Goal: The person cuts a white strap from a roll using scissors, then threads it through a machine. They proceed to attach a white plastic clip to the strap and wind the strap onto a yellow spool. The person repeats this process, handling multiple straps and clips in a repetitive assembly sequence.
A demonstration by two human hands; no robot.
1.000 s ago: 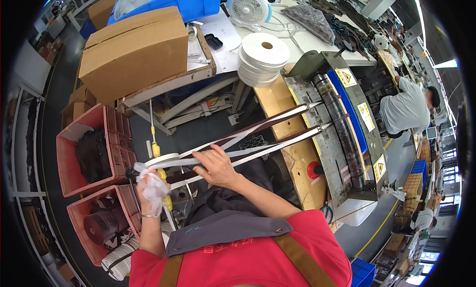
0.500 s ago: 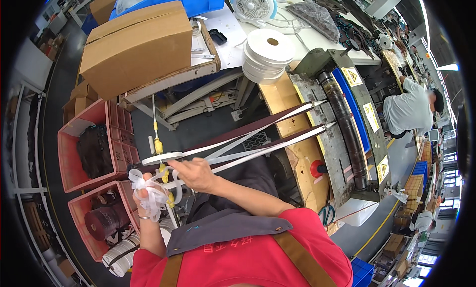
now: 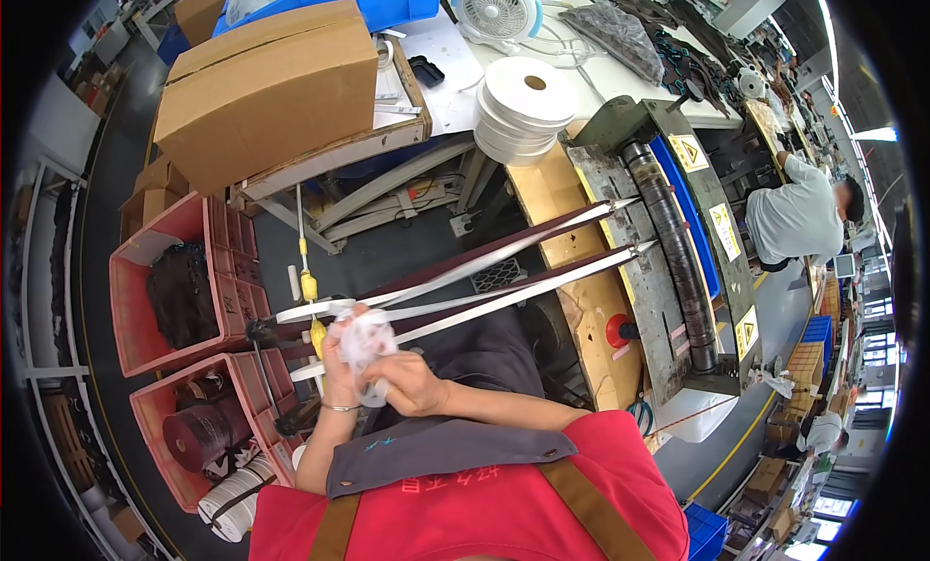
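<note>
In the gap beside the crate's rim point(image 3: 248, 382), left hand point(image 3: 337, 367) and right hand point(image 3: 409, 383) share a closed grip on white tape point(image 3: 364, 340).

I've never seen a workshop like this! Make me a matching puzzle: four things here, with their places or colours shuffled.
Things:
1. Bunched white ribbon
2. Desk fan
3. Maroon roll
4. Large cardboard box

Places or colours:
A. Inside the lower red crate
B. Plain brown
C. Gathered at the person's left hand and right hand
D. White with a light blue rim

Right pairs: 1-C, 2-D, 3-A, 4-B.
</note>
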